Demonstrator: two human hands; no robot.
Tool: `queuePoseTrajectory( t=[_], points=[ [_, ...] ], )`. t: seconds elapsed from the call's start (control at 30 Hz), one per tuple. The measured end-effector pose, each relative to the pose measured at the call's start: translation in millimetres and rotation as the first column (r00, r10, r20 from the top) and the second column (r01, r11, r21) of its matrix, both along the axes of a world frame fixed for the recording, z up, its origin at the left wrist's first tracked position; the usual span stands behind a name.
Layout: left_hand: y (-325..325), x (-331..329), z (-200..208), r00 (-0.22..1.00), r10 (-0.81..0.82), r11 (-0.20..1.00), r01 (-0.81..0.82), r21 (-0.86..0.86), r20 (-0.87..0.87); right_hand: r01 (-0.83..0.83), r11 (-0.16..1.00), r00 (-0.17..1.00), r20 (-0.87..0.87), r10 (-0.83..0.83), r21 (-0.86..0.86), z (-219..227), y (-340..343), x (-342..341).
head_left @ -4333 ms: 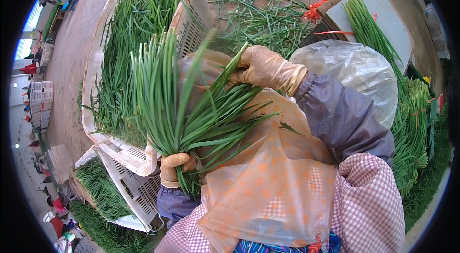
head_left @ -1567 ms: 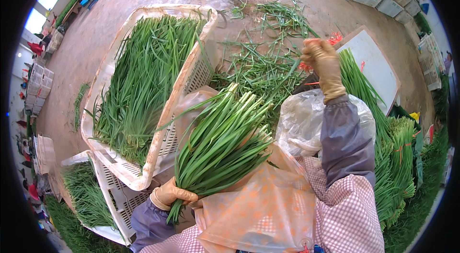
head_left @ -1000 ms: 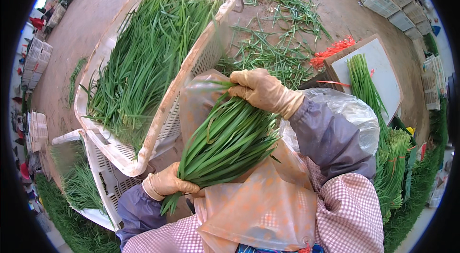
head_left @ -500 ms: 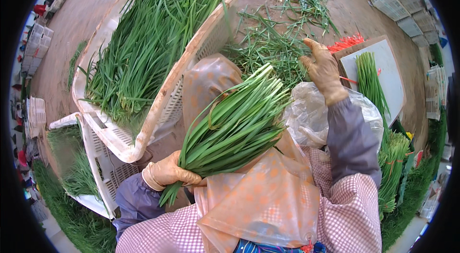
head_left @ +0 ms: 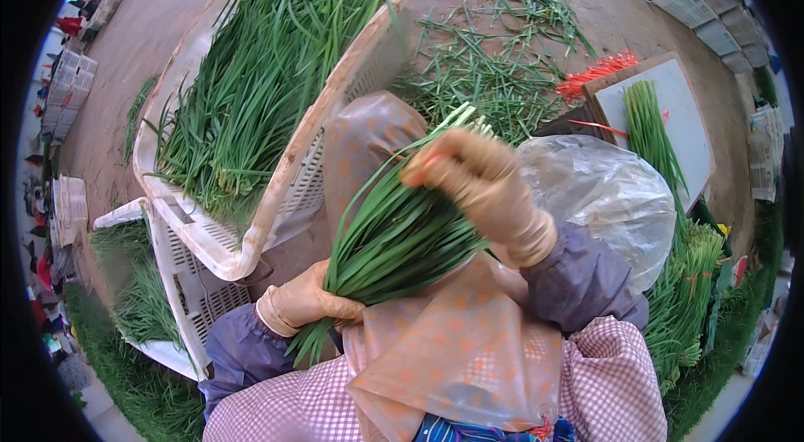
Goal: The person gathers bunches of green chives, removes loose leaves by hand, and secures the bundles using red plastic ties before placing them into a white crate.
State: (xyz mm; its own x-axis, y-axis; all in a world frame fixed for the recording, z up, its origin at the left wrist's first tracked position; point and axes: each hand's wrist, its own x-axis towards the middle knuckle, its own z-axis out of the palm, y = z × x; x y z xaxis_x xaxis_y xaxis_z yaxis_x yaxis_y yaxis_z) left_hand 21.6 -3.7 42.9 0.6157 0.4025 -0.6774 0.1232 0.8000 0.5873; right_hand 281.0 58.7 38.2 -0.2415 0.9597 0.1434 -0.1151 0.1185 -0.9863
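Observation:
My left hand (head_left: 306, 301), in a tan rubber glove, is wrapped around the leafy end of a bunch of garlic chives (head_left: 394, 233). The bunch lies across my lap, its pale cut ends pointing up and away. Over those stems, my gloved right hand (head_left: 481, 191) is bent inward with its fingers curled together. Motion blurs it, and a small orange-red patch shows at its fingertips; what they pinch, if anything, cannot be made out. A spotted plastic apron (head_left: 461, 341) covers my lap under the bunch.
A large white crate (head_left: 280, 216) heaped with chives stands at the left, a smaller crate (head_left: 172, 291) below it. Loose chives (head_left: 486, 82) litter the floor ahead. On the right are red ties (head_left: 599, 74), a white board (head_left: 670, 124) bearing chives, a clear plastic bag (head_left: 603, 191) and tied bunches (head_left: 691, 291).
My right hand has swung left from beside the board to over the bunch, its fingers going from spread to curled. The left hand keeps its grip on the chives.

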Motion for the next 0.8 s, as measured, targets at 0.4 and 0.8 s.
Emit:
queuePoseTrajectory(
  t=[0.4, 0.8],
  points=[
    [-10, -5, -15, 0.992, 0.099, 0.992, -0.093, -0.083, 0.081, -0.213, 0.858, 0.830, -0.550, -0.094, -0.468, 21, -10, 79],
    [-4, -8, -17, 0.996, 0.073, 0.995, -0.069, -0.065, 0.057, -0.245, 0.965, 0.265, 0.952, 0.156, -0.090, -22, 41, 56]
  ],
)
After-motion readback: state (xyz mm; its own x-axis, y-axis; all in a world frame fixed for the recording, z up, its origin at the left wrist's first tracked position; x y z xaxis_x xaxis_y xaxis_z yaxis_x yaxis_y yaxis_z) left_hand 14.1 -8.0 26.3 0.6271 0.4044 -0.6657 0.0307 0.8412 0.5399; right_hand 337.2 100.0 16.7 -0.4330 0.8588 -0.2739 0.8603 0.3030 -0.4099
